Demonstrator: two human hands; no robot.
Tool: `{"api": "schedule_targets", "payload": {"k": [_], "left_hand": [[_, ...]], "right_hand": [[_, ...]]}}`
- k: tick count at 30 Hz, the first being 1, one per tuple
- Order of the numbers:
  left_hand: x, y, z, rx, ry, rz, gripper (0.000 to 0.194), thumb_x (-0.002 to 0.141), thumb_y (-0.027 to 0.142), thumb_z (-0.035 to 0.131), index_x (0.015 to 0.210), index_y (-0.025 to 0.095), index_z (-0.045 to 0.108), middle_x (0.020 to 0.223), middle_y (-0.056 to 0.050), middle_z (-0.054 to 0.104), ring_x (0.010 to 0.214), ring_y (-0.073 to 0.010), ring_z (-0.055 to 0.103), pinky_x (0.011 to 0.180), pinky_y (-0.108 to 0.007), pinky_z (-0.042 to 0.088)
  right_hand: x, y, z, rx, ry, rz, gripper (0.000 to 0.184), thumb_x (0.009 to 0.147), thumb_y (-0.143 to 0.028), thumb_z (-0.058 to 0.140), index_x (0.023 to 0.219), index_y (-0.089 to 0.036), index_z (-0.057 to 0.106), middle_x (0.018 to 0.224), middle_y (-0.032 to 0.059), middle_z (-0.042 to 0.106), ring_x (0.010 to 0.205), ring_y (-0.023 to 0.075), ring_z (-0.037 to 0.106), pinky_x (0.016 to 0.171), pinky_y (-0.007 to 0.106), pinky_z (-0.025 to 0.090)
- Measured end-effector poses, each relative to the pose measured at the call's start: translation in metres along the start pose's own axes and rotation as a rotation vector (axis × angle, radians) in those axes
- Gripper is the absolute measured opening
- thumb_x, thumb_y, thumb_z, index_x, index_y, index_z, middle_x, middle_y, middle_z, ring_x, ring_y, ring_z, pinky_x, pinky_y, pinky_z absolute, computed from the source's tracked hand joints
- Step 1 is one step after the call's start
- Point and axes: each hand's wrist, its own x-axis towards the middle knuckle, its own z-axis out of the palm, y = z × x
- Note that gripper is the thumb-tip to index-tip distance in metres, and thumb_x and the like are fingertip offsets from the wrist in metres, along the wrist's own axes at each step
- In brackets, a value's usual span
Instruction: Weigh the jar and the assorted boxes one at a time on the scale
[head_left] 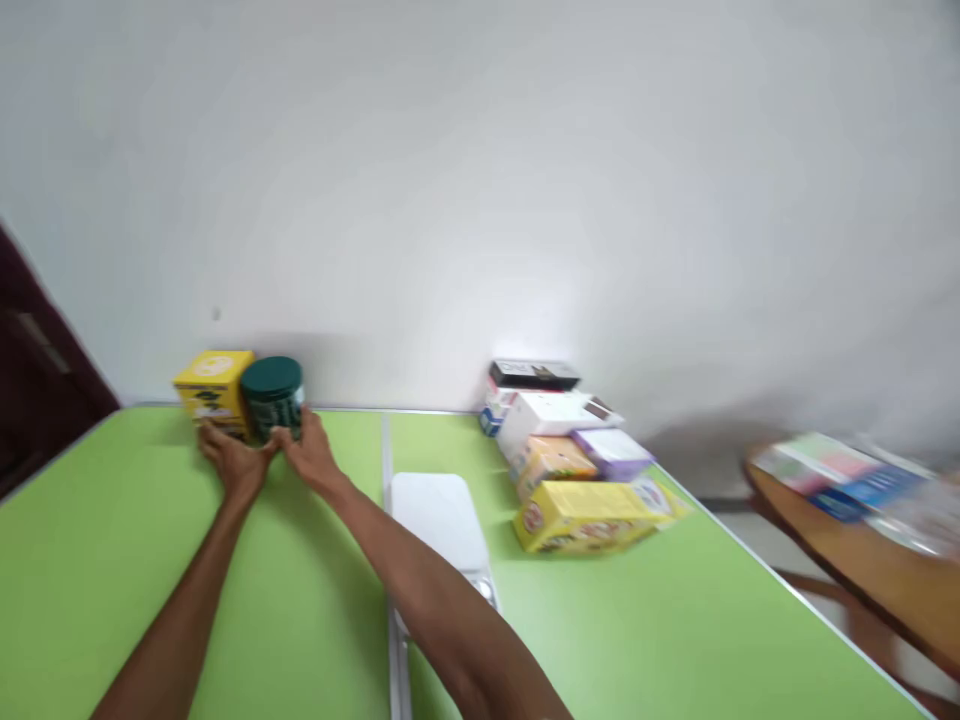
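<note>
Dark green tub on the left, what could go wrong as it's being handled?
The dark green tub sits right beside a yellow box, so shifting it might nudge the box. The right forearm crosses the flat white device in this view and could knock it if lowered.

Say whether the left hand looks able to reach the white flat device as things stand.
Probably not directly: the right forearm crosses between the left hand and the white flat device, partly hiding it.
</note>
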Motion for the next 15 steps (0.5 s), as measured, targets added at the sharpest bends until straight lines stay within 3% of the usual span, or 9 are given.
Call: {"api": "schedule_targets", "payload": {"k": [4,7,9,11,15], "left_hand": [[0.006,0.002,0.003,0.036,0.012,-0.027,0.135,0.055,0.045,0.093,0.155,0.003,0.013,0.163,-0.034,0.022,0.154,-0.0501,0.021,0.125,-0.066,0.023],[0.004,0.008,-0.001,-0.002,0.005,-0.071,0.144,0.044,0.046,0.098,0.154,0.01,0.013,0.165,-0.028,0.023,0.153,-0.0481,0.022,0.126,-0.067,0.021],[0.0,0.013,-0.006,-0.011,-0.005,-0.089,0.144,0.042,0.051,0.097,0.153,0.016,0.013,0.167,-0.022,0.025,0.153,-0.0455,0.024,0.128,-0.066,0.021],[-0.005,0.017,-0.012,0.019,-0.015,-0.126,0.142,0.042,0.058,0.095,0.152,0.019,0.013,0.166,-0.018,0.027,0.154,-0.0437,0.026,0.129,-0.064,0.022],[-0.018,0.019,-0.028,0.085,-0.036,-0.187,0.125,0.048,0.071,0.087,0.146,0.029,0.021,0.164,-0.009,0.035,0.153,-0.0408,0.031,0.126,-0.068,0.029]], "right_hand": [[-0.044,-0.023,-0.033,-0.055,-0.113,-0.135,0.083,0.094,-0.049,0.07,0.16,-0.015,0.034,0.156,0.0183,0.048,0.151,0.0327,0.04,0.122,0.051,0.039],[-0.11,-0.033,-0.081,-0.072,-0.085,-0.315,0.071,0.1,-0.049,0.061,0.161,-0.025,0.035,0.158,0.0112,0.048,0.145,0.0283,0.048,0.117,0.049,0.047],[-0.156,-0.028,-0.125,-0.091,0.121,-0.373,0.055,0.103,-0.046,0.056,0.155,-0.031,0.045,0.152,0.0067,0.054,0.138,0.0252,0.055,0.112,0.046,0.052],[-0.197,-0.009,-0.177,-0.158,0.442,-0.388,0.043,0.103,-0.042,0.055,0.144,-0.03,0.057,0.14,0.0094,0.063,0.127,0.0268,0.062,0.103,0.047,0.056],[-0.256,0.056,-0.281,-0.278,1.096,-0.159,0.047,0.102,-0.051,0.05,0.136,-0.021,0.06,0.135,0.0155,0.065,0.122,0.0302,0.062,0.104,0.052,0.05]]}}
